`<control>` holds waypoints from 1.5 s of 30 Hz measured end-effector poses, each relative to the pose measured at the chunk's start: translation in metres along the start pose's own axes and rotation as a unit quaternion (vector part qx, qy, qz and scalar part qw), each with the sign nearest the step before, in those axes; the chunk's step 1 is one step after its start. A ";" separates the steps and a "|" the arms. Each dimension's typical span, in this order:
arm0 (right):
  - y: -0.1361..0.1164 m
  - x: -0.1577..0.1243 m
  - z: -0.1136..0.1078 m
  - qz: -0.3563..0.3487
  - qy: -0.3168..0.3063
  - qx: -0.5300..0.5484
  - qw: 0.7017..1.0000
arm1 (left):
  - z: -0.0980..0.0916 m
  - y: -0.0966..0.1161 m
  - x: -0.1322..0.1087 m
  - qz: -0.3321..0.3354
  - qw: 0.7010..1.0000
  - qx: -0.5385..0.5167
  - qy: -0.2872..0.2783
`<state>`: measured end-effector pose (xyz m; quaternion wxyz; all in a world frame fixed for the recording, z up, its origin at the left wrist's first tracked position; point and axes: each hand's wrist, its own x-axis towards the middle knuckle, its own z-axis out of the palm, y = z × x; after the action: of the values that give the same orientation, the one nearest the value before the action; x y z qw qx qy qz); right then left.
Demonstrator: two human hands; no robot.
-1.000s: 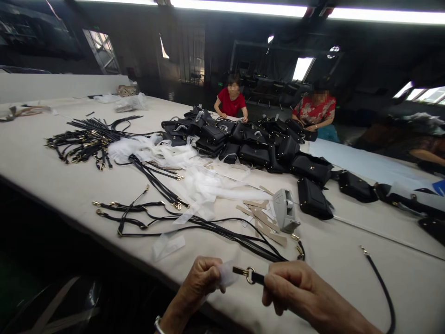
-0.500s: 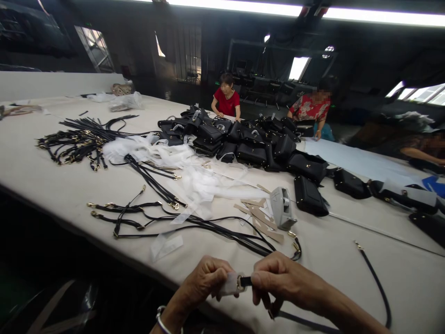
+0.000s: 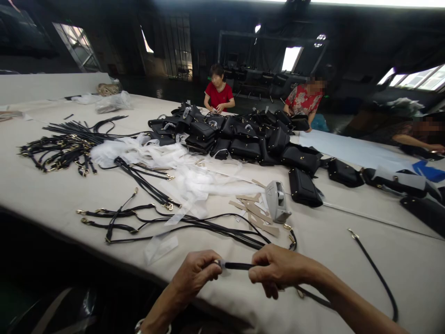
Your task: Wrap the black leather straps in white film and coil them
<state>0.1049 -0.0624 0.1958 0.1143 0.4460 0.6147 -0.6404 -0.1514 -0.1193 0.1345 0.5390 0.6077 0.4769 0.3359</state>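
Note:
A black bag strap (image 3: 238,266) is stretched between my two hands, low in front of me at the table's near edge. My left hand (image 3: 200,271) is closed in a pinch on its end, where a bit of metal fitting and some translucent wrap show; the fingers cover most of both. Farther along, my right hand (image 3: 273,269) has its fingers closed round the strap. More of the strap runs out below that hand, with a gold-coloured fitting on it. To the right, a black strap end with a metal clasp (image 3: 352,234) lies on the table.
Loose black straps (image 3: 208,225) lie just beyond my hands, with a grey tape dispenser (image 3: 277,202) and tan strips (image 3: 257,213). Crumpled white wrap (image 3: 184,169), heaped straps (image 3: 62,146) and piled black bags (image 3: 239,139) lie farther off. Several people sit across the table (image 3: 114,273).
My left hand has shifted slightly left, and its fingers now cover the ring and wrap that showed before. More black strap shows between my hands. The view has turned a little right.

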 end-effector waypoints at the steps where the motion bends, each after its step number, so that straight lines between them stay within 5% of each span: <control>1: 0.009 0.000 -0.005 0.007 -0.023 0.033 0.999 | -0.006 -0.004 -0.002 0.010 0.999 0.036 0.014; 5: 0.020 -0.005 -0.014 -0.059 0.008 0.112 0.992 | -0.021 -0.016 -0.010 0.057 0.986 0.152 0.047; 9: -0.009 -0.019 -0.006 -0.129 0.121 -0.097 0.979 | -0.016 -0.011 -0.015 0.000 0.997 0.078 -0.010; 14: -0.040 -0.035 0.026 -0.205 0.207 -0.482 0.826 | -0.004 0.000 -0.021 -0.097 0.986 -0.112 -0.075; 17: -0.045 -0.036 0.043 -0.242 0.218 -0.587 0.741 | 0.005 -0.001 -0.023 -0.137 0.965 -0.207 -0.086; 19: -0.046 -0.034 0.049 -0.260 0.240 -0.608 0.711 | 0.011 -0.003 -0.023 -0.154 0.956 -0.233 -0.086; 21: -0.049 -0.029 0.049 -0.253 0.234 -0.594 0.727 | 0.017 -0.007 -0.023 -0.156 0.957 -0.231 -0.081; 23: -0.053 -0.022 0.045 -0.204 0.216 -0.543 0.785 | 0.023 -0.010 -0.021 -0.125 0.972 -0.193 -0.056; 26: -0.056 -0.008 0.037 -0.133 0.197 -0.391 0.889 | 0.026 -0.014 -0.018 0.062 0.997 -0.011 0.033; 29: -0.050 0.002 0.027 -0.076 0.099 -0.141 0.982 | 0.019 -0.012 -0.019 0.310 0.911 0.236 0.134; 32: -0.032 0.006 0.012 0.001 -0.091 0.079 0.993 | 0.005 -0.006 -0.026 0.389 0.829 0.361 0.176; 34: -0.017 0.006 0.004 0.014 -0.185 0.174 0.967 | -0.002 -0.005 -0.031 0.396 0.807 0.393 0.194; 37: 0.001 0.008 0.005 0.031 -0.168 0.291 0.941 | -0.005 -0.008 -0.033 0.387 0.808 0.393 0.206; 39: 0.005 0.010 0.012 0.039 -0.101 0.337 0.935 | -0.002 -0.010 -0.031 0.337 0.857 0.340 0.189; 42: -0.003 0.007 0.017 0.006 -0.008 0.338 0.941 | 0.001 -0.005 -0.029 0.153 0.972 0.154 0.091; 45: -0.019 -0.005 0.012 -0.029 0.073 0.231 0.970 | 0.001 0.006 -0.030 -0.018 0.998 -0.049 -0.018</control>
<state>0.0892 -0.0706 0.2104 -0.0560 0.4878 0.4692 -0.7340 -0.1588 -0.1481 0.1429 0.5822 0.5781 0.4610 0.3381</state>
